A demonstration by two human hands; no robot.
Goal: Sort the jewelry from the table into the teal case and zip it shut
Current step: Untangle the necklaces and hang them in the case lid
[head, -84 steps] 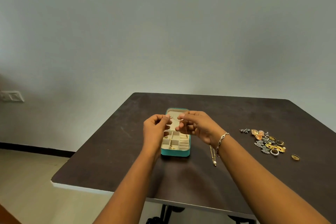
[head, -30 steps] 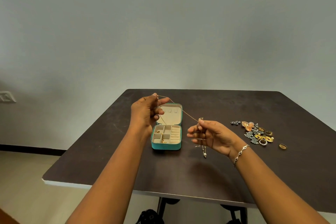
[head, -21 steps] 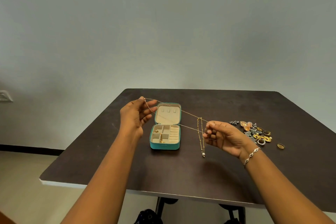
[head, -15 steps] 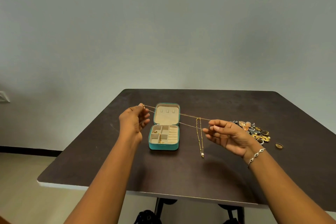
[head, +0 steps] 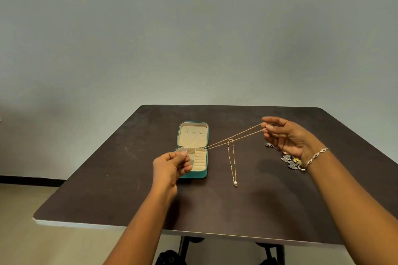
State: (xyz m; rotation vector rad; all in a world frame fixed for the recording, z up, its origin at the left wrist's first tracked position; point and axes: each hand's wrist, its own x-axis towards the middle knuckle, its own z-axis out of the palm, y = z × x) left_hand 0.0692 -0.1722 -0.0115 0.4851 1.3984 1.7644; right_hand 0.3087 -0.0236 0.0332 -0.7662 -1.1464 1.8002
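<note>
The thin gold necklace (head: 230,140) is held off the table (head: 215,211), drawn out in two near-parallel strands between both hands. The left hand (head: 170,168) pinches one end between thumb and forefinger, its other fingers curled in. The right hand (head: 288,137) nips the far end at the tips of thumb and forefinger, its remaining fingers spread loosely. From the left grip the strands climb toward 2 o'clock to the right grip. Partway along, a beaded loop hangs down toward 6 o'clock and ends in a small pearl (head: 235,183) low over the table; whether it touches cannot be told. The teal case (head: 193,175) lies open at 12 o'clock of the left hand, which overlaps its near left corner. Its lid (head: 192,135) stands tilted back and its cream compartments face up. The strands pass over its right edge. A pile of jewelry (head: 291,162) lies at 3 o'clock of the case, just under the right wrist, which wears a silver bracelet (head: 316,155). One dark piece (head: 269,145) sits apart at 10 o'clock of the pile.
</note>
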